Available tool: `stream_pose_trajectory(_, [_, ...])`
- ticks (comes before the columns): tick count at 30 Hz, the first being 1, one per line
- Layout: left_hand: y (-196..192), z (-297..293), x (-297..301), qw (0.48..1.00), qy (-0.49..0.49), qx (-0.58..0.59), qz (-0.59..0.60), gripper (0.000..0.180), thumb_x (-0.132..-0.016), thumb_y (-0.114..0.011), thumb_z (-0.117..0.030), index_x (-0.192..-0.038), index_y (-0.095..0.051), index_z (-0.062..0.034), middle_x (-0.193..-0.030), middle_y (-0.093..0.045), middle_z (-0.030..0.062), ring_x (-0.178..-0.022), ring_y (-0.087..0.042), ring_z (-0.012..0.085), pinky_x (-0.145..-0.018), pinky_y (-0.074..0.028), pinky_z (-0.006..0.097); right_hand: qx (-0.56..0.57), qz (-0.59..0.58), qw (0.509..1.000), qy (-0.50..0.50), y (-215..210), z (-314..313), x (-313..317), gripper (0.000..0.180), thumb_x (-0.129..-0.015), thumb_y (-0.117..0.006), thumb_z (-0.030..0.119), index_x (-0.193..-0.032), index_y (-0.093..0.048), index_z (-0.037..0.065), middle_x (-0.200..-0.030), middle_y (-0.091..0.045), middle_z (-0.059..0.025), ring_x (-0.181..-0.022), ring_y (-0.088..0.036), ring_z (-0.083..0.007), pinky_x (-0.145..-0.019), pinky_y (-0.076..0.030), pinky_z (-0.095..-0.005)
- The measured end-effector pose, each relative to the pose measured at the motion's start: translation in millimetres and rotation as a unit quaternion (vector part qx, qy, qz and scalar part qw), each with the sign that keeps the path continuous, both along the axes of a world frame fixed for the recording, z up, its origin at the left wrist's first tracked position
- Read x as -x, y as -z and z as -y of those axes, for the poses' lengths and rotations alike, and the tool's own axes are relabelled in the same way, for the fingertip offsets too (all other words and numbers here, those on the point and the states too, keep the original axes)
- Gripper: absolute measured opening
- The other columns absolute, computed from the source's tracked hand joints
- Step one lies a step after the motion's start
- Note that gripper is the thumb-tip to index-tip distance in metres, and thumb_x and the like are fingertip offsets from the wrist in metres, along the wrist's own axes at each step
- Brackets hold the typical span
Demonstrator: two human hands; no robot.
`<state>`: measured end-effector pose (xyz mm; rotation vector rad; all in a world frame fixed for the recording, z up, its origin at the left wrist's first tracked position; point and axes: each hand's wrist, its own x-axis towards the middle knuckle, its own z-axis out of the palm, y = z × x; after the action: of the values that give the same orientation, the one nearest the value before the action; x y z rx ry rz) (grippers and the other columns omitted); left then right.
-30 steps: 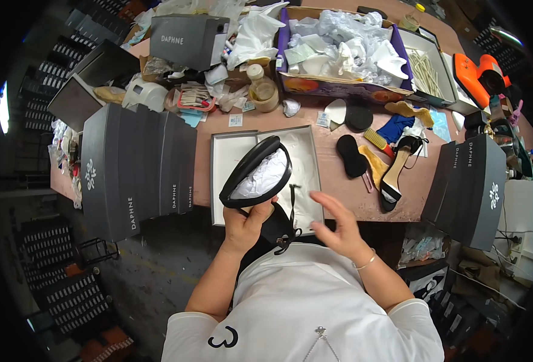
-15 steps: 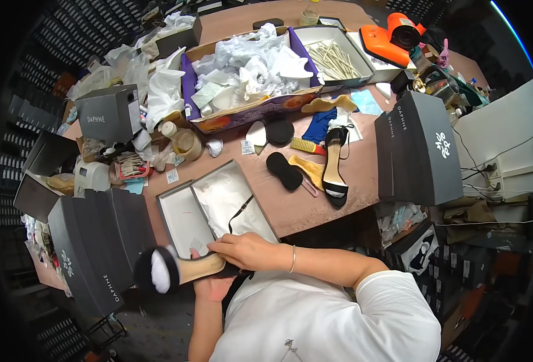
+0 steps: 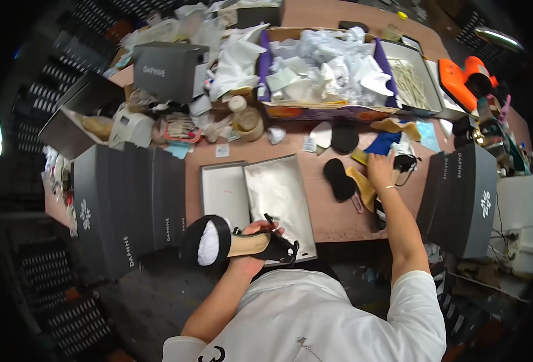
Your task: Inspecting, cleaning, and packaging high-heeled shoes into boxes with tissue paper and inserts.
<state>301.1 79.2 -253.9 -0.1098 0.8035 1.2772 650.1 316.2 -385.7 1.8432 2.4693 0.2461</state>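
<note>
My left hand (image 3: 251, 256) holds a black high-heeled sandal (image 3: 248, 242) from below, its toe to the left and its strap loose. White stuffing (image 3: 208, 243) fills the sandal's toe. Across the table, my right hand (image 3: 380, 170) has its fingers closed over the handle of a yellow-bristled brush (image 3: 359, 157); the handle is hidden under them. The other black sandal (image 3: 406, 161) lies beside that hand, mostly covered by my forearm. An open grey shoebox (image 3: 306, 208) lined with white paper lies in front of me, beside its shallower other half (image 3: 224, 196).
Stacked dark shoeboxes (image 3: 112, 205) stand at left, more (image 3: 459, 202) at right. Behind is a purple carton (image 3: 327, 113) of crumpled paper, with a box of pale sticks (image 3: 408, 84) beside it. A jar (image 3: 248, 123), black pads (image 3: 339, 180) and a yellow cloth (image 3: 363, 184) lie about.
My right hand has left the held sandal and reached out to the brush at right. My left hand still holds the sandal. The view has shifted, so the table appears further right.
</note>
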Motion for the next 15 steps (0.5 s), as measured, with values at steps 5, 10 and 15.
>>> stream_pose_trajectory(5, [-8.0, -6.1, 5.4, 0.989, -0.102, -0.014, -0.105, 0.032, -0.093, -0.054, -0.018, -0.119, -0.052, 0.0, -0.103, -0.065, 0.0157, -0.095, -0.064, 0.0288, -0.088, -0.052, 0.04, 0.057, -0.334, 0.941, -0.025, -60.6, 20.9, 18.1, 0.029, -0.077, -0.065, 0.005, -0.102, -0.051, 0.003, -0.098, -0.056, -0.0171, -0.088, -0.06, -0.0324, -0.082, -0.046, -0.0401])
stream_pose_trajectory(10, [-5.2, -15.1, 3.0, 0.975, -0.172, -0.012, -0.142, 0.034, -0.094, -0.056, -0.025, -0.118, -0.053, -0.0006, -0.098, -0.066, 0.0135, -0.086, -0.066, 0.0256, -0.078, -0.054, 0.037, 0.198, -0.625, 0.753, 0.051, -145.0, 76.9, 83.0, 0.037, -0.079, -0.073, 0.011, -0.104, -0.046, 0.004, -0.082, -0.056, -0.0038, -0.067, -0.055, -0.0122, -0.058, -0.045, -0.0269])
stream_pose_trajectory(15, [-28.8, -16.3, -23.9, 0.991, -0.097, 0.002, -0.089, 0.036, -0.092, -0.052, -0.031, -0.111, -0.059, -0.0013, -0.103, -0.065, 0.0132, -0.1, -0.062, 0.0277, -0.091, -0.048, 0.04, 0.317, -0.65, 0.684, -0.098, -180.2, 153.0, 163.3, 0.046, -0.077, -0.078, 0.013, -0.112, -0.05, 0.004, -0.08, -0.055, 0.0009, -0.064, -0.051, -0.0065, -0.056, -0.044, -0.022])
